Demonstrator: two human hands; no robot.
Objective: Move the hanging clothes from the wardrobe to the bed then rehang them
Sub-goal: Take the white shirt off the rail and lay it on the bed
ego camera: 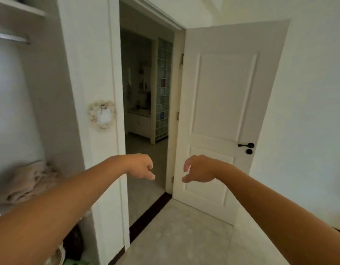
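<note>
Reaching forward at mid-frame, both bare forearms extend side by side, and neither of the hands holds anything. Left hand: fingers loosely curled, palm down, empty. Right hand: the same posture, fingers hanging relaxed, empty. The two are near each other but apart, level with the lower part of the doorway.

Wardrobe: open, at the far left, well apart from both hands and nearer the left forearm. Its rail runs roughly horizontal beneath a shelf; only a short length is in view, and that length carries no clothes. A crumpled pale blanket lies heaped on the wardrobe's lower level, with no clear long axis. The bed is out of view.

White door: swung open to the right, with a black handle at its right edge. A wreath-like ornament hangs on the white panel between wardrobe and doorway. Beyond the doorway is a dim room with shelving. Floor: pale tile, with a dark threshold strip across the opening. Walls are white. The view is somewhat blurred.
</note>
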